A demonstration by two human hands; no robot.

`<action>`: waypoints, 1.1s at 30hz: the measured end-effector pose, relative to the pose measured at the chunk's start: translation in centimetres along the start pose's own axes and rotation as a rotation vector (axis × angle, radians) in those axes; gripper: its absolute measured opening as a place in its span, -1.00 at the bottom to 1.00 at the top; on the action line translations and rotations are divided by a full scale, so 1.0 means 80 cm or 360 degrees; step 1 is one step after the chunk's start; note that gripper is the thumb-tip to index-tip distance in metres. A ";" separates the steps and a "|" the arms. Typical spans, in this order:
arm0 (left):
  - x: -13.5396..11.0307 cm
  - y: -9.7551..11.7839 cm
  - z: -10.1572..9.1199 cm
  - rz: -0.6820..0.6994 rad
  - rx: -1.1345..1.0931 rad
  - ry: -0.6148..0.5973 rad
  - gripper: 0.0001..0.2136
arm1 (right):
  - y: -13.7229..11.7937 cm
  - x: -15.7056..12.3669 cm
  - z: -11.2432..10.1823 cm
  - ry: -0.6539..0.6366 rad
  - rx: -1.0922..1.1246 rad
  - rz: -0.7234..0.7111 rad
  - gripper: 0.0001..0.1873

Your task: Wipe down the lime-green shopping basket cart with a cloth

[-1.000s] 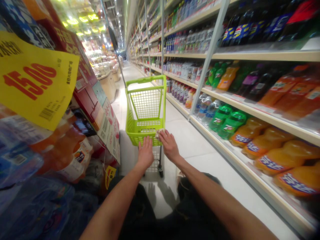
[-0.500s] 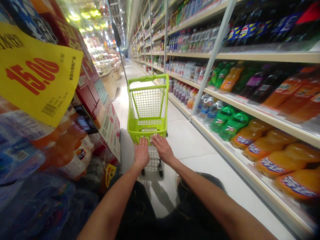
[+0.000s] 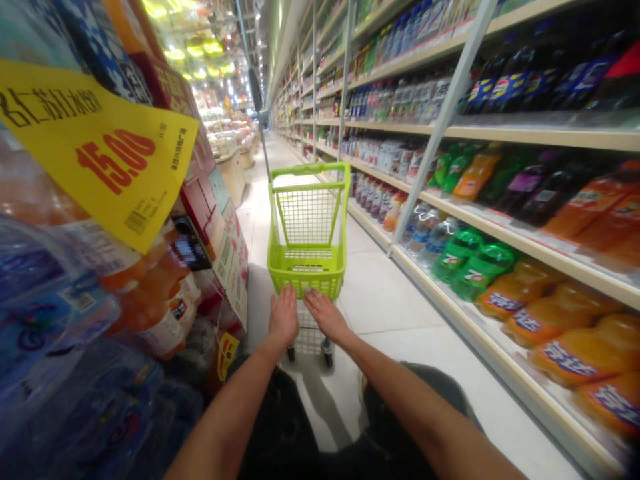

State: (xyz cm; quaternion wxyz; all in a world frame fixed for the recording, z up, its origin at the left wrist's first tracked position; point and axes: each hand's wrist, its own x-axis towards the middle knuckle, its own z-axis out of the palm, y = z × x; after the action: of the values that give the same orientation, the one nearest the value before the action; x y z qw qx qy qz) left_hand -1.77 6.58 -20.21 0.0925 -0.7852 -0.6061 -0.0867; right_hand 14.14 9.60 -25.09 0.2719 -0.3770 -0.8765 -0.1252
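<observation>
A bright green plastic shopping cart (image 3: pixel 331 279) stands upright in the aisle just ahead of me, its basket holding no goods that I can see. My left hand (image 3: pixel 285 316) reaches to the near wall of the basket, fingers stretched out and the back of the hand up. Close beside it, my right hand (image 3: pixel 325 316) also has its fingers extended, with the tips at the same wall. Neither hand wraps around the cart; whether the fingertips press on it is hard to tell. Dark wheels show below the hands.
On the right runs a long drinks shelf (image 3: pixel 530 250) with green soda bottles (image 3: pixel 483 270) and orange soda bottles (image 3: pixel 575 353). Stacked packs of bottles (image 3: pixel 95 373), boxes (image 3: pixel 233 267) and a yellow price sign (image 3: pixel 115 160) crowd the left. Pale floor tiles (image 3: pixel 390 300) lie between.
The whole view has shifted, so the cart and shelves appear farther right and lower. Against the cart, both hands have slipped slightly left, with their fingertips a little lower on its near wall.
</observation>
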 end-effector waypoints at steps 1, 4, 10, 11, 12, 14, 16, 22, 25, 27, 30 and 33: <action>0.000 -0.003 -0.002 -0.0001 -0.0012 0.0003 -0.39 | -0.003 0.003 -0.001 -0.0004 0.0004 0.0010 -0.54; 0.000 -0.012 -0.006 -0.0051 -0.0061 0.0018 -0.36 | -0.014 0.033 -0.014 0.0117 0.0031 -0.0019 -0.53; -0.002 -0.029 -0.010 -0.0297 -0.0120 -0.0019 -0.31 | -0.025 0.099 -0.035 0.0251 0.0037 -0.0082 -0.54; -0.003 -0.032 -0.011 -0.0303 -0.0128 -0.0033 -0.31 | -0.025 0.099 -0.032 0.0221 0.0032 -0.0095 -0.55; -0.003 -0.034 -0.012 -0.0303 -0.0133 -0.0045 -0.31 | -0.025 0.097 -0.027 0.0191 0.0029 -0.0105 -0.56; -0.004 -0.038 -0.015 -0.0303 -0.0130 -0.0057 -0.31 | -0.026 0.088 -0.017 0.0133 0.0024 -0.0115 -0.58; 0.000 -0.041 -0.020 -0.0308 -0.0120 -0.0051 -0.33 | -0.029 0.081 -0.012 0.0064 0.0029 -0.0136 -0.60; 0.040 -0.039 -0.041 -0.0153 -0.0064 0.0012 -0.36 | -0.010 0.094 -0.051 0.0215 0.0089 -0.0050 -0.57; 0.058 -0.034 -0.054 -0.0080 -0.0028 -0.0131 -0.35 | 0.017 0.100 -0.077 0.0149 0.0004 0.0255 -0.56; 0.062 -0.030 -0.062 -0.0095 -0.0042 -0.0179 -0.36 | 0.032 0.094 -0.086 -0.0040 -0.0042 0.0334 -0.56; 0.057 -0.021 -0.074 -0.0064 -0.0071 -0.0235 -0.37 | 0.045 0.074 -0.089 -0.0150 -0.0136 0.0397 -0.53; 0.043 -0.010 -0.082 0.0002 -0.0066 -0.0265 -0.33 | 0.050 0.051 -0.092 -0.0090 -0.0221 0.0454 -0.52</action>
State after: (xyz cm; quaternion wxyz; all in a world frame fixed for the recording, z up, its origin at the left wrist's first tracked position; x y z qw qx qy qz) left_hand -1.84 8.35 -12.97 0.0255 -0.7918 -0.6093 -0.0337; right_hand 17.58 11.66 -16.70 0.2353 -0.5188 -0.8107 -0.1349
